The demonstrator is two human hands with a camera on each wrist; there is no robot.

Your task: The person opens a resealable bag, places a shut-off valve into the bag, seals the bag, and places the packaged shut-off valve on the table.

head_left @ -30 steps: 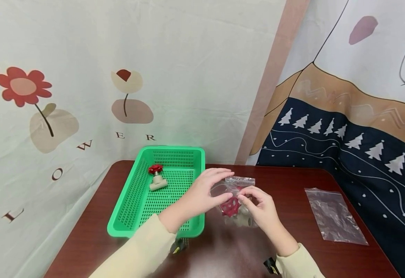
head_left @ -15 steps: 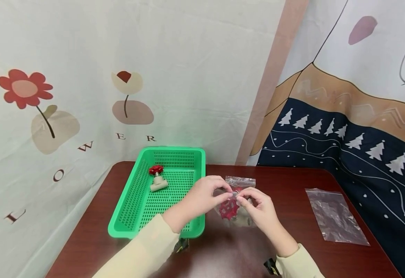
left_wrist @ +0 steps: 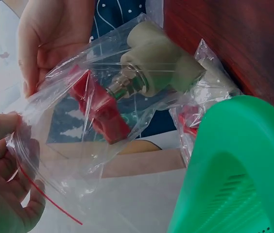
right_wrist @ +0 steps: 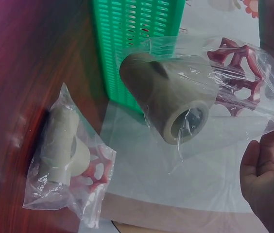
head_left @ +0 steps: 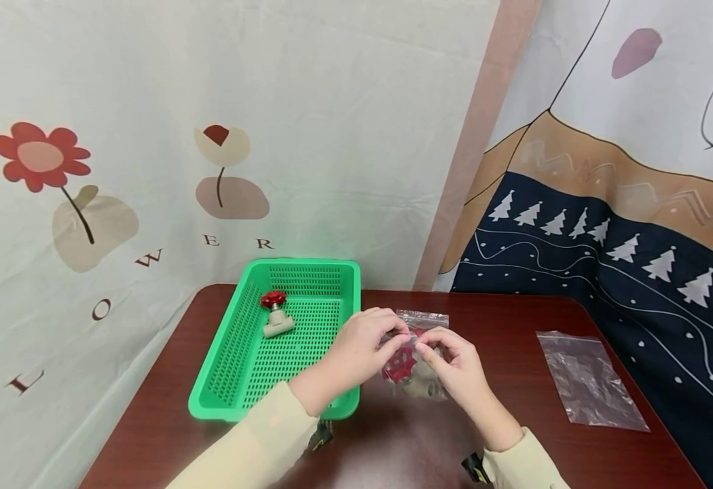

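Note:
A clear zip bag (head_left: 400, 370) with a red-handled grey valve (left_wrist: 142, 73) inside hangs just above the table between both hands. My left hand (head_left: 393, 335) pinches the bag's top edge, seen at the lower left in the left wrist view as the left hand (left_wrist: 3, 160). My right hand (head_left: 431, 348) pinches the same edge from the other side; the right hand (right_wrist: 268, 170) shows at the lower right of its wrist view. A second bagged valve (right_wrist: 69, 155) lies on the table just behind the held bag.
A green perforated basket (head_left: 234, 367) stands left of the hands and holds one loose red-handled valve (head_left: 276, 314). An empty clear bag (head_left: 589, 380) lies at the right on the dark red table (head_left: 515, 326). Printed cloth hangs close behind the table.
My left hand, which hovered with straight fingers over the bag, has come down and now pinches its top edge opposite the right hand. The bag has shifted slightly left.

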